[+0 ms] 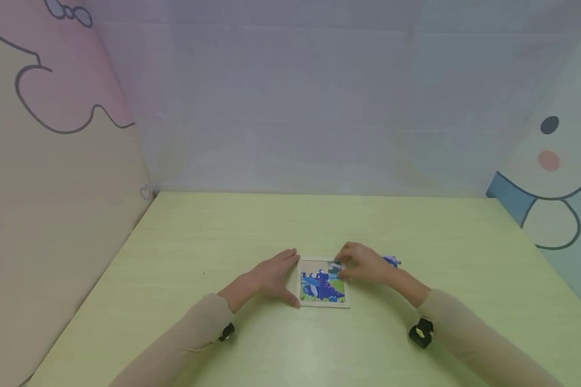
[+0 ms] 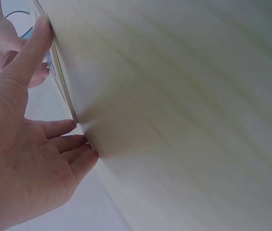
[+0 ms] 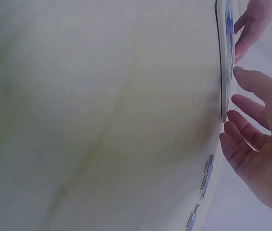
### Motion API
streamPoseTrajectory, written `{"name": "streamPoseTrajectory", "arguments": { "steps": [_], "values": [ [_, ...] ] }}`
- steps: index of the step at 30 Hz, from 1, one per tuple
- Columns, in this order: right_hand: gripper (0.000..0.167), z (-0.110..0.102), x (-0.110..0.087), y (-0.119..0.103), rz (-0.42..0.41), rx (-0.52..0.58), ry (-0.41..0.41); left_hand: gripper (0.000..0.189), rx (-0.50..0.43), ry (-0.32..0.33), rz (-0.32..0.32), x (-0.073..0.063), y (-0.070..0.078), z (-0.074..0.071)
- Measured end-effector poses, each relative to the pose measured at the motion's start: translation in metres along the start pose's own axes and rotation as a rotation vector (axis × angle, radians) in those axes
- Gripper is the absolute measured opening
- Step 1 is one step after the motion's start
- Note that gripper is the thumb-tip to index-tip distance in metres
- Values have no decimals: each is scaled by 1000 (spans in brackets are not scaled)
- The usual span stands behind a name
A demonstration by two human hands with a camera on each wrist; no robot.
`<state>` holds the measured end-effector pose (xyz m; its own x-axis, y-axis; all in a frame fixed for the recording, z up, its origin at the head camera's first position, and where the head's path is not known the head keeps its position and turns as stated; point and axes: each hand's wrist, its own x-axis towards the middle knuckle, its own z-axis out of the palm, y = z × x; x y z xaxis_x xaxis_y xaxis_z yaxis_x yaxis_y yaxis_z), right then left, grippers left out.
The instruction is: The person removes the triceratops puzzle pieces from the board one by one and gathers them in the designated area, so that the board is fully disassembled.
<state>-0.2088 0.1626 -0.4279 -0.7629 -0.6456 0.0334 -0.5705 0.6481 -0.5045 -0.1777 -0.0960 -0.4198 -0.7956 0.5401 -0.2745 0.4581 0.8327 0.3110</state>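
A small square jigsaw puzzle in a pale wooden frame (image 1: 324, 307) lies on the table, with a blue-purple dinosaur (image 1: 321, 290) pictured on its pieces. Bare wood shows at its upper left. My left hand (image 1: 273, 278) spreads along the left side, thumb at the near corner and fingertips at the far one. Over the upper right corner, my right hand (image 1: 363, 263) has thumb and index fingertip at a dark puzzle piece (image 1: 334, 267). In the right wrist view those two fingertips stand apart, right at the puzzle's surface; the other fingers bend loosely.
Loose puzzle pieces (image 3: 206, 176) lie on the table to the right of the frame, partly behind my right hand in the head view. The pale yellow-green table (image 1: 252, 226) meets a cloth backdrop (image 1: 281, 107) at the back, with printed panels on both sides.
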Motion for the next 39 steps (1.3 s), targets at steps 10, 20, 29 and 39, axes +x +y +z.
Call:
{"name": "streamPoseTrajectory", "arguments": {
  "steps": [10, 20, 29, 39],
  "values": [
    [29, 1, 1, -7, 48, -7, -15, 109, 7, -6, 8, -2, 1, 1],
    [29, 0, 6, -12, 107, 64, -27, 109, 20, -4, 9, -1, 0, 0],
    [29, -2, 7, -12, 67, 87, -53, 109, 22, -9, -6, -3, 2, -3],
    [26, -7, 8, -9, -33, 76, -76, 110, 28, -6, -4, -3, 0, -2]
  ]
}}
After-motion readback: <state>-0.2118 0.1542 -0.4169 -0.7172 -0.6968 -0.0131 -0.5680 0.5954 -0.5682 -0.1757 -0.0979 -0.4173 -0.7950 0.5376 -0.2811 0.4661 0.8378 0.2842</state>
